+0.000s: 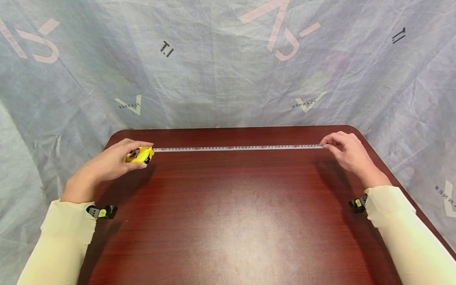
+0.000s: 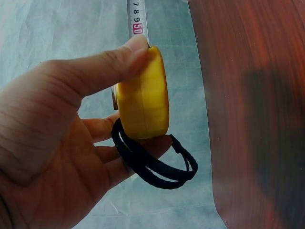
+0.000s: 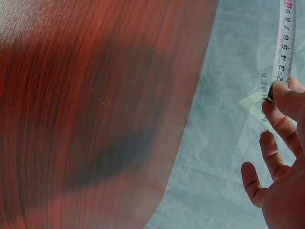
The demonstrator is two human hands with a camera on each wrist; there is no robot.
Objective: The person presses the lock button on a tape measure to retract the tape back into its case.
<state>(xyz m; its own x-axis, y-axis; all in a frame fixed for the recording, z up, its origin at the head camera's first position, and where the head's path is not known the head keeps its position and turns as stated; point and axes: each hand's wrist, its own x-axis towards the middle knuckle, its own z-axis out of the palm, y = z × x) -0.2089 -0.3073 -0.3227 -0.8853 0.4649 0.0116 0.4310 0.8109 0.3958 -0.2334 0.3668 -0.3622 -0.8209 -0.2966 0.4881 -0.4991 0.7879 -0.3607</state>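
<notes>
A yellow tape measure is held in my left hand, gripped between thumb and fingers on the table's left side. Its white blade runs straight across to my right hand, which pinches the end between thumb and index finger. In the left wrist view the tape measure shows its rounded edge, a black strap hanging beneath, and a red 50 on the blade near the case. The right wrist view shows the blade leaving my pinched fingertips, the other fingers spread loosely.
Under both hands lies a dark red-brown wooden table with rounded far corners. A grey printed curtain hangs behind it and along both sides. Small black devices are strapped at both wrists.
</notes>
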